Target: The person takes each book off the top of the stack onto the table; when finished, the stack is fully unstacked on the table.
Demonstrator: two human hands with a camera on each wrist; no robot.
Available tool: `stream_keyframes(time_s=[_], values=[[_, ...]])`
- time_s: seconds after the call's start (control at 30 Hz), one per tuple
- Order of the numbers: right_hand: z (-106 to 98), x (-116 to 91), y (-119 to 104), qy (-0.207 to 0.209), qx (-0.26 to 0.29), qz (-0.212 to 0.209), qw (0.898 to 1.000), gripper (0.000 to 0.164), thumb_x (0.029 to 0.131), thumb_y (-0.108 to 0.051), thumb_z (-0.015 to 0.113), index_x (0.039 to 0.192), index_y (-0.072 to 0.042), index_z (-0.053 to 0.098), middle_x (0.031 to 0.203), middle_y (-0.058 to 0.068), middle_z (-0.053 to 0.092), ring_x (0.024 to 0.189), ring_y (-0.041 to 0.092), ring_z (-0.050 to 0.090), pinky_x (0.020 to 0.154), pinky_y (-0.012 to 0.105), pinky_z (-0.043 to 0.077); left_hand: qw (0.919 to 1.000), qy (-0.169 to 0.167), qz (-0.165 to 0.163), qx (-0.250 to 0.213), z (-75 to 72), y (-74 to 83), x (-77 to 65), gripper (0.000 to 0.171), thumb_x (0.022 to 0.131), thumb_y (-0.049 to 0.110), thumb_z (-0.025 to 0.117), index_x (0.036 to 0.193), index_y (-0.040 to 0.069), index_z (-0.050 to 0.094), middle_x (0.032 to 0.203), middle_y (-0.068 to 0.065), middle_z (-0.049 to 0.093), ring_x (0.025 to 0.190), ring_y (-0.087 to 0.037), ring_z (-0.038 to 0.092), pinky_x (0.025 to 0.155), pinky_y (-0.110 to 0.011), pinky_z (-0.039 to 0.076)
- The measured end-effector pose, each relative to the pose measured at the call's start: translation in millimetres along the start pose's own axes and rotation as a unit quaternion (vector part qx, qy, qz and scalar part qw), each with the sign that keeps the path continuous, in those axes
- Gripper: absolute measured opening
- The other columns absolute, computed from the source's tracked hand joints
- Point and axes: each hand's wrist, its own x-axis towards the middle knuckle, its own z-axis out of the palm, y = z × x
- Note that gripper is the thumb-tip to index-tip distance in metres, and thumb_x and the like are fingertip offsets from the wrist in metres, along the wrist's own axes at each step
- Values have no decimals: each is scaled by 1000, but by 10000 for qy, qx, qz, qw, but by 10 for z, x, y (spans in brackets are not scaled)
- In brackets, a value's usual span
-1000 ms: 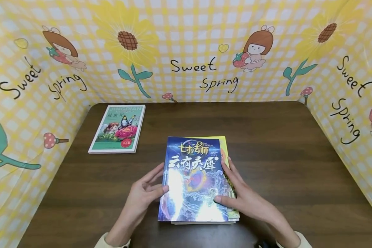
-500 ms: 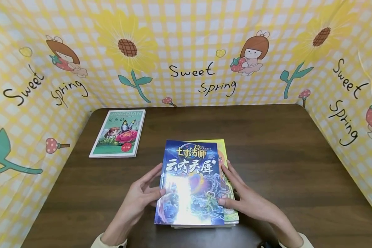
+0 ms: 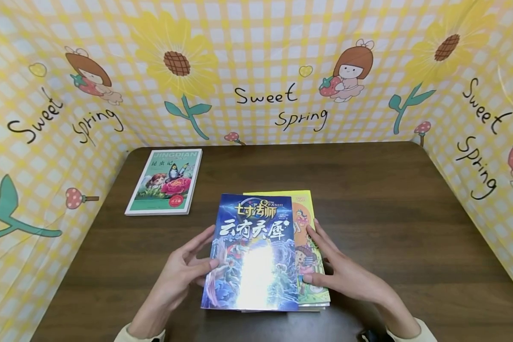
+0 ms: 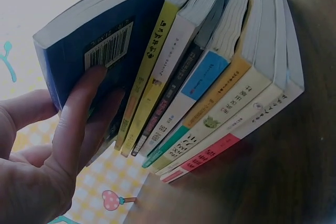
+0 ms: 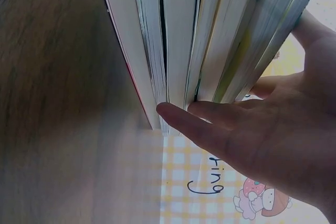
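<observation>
A blue paperback book (image 3: 249, 251) lies tilted over the top of a book stack, shifted to the left. My left hand (image 3: 175, 273) grips its left edge, thumb on the cover and fingers beneath, against the barcoded back in the left wrist view. Under it a yellow book (image 3: 306, 237) tops the stack, its right strip showing. Several spines of the book stack (image 4: 210, 98) show in the left wrist view. My right hand (image 3: 348, 275) rests along the stack's right side, thumb on the yellow cover, with fairly straight fingers (image 5: 194, 124) touching the page edges.
A green-covered book (image 3: 164, 183) lies alone at the far left of the brown wooden table (image 3: 359, 180). Yellow checked cloth (image 3: 256, 52) with flower and girl prints walls the table at the back and both sides.
My left hand has drawn the blue book leftward, uncovering more of the yellow book below. My right thumb has come off the blue cover onto the yellow one; the right hand otherwise stays put.
</observation>
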Motion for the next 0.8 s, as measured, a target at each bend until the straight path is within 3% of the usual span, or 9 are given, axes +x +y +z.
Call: stream_keyframes(time_s=[0.3, 0.8], values=[[1, -6, -16, 31, -49, 134, 9999, 94, 87, -46, 68, 155, -36, 3, 161, -6, -13, 145, 36, 6, 102, 66, 30, 9995, -86, 313, 54, -130, 23, -38, 73, 90, -4, 61, 152, 5, 24, 152, -20, 24, 97, -30, 68, 58, -37, 57], [-1, -5, -17, 29, -21, 236, 9997, 93, 87, -46, 69, 154, -38, 4, 160, -5, -13, 145, 36, 5, 102, 68, 28, 9982, 149, 585, -47, -284, 174, 2, 70, 91, -7, 57, 152, 6, 26, 149, -16, 28, 79, -14, 69, 50, -20, 52]])
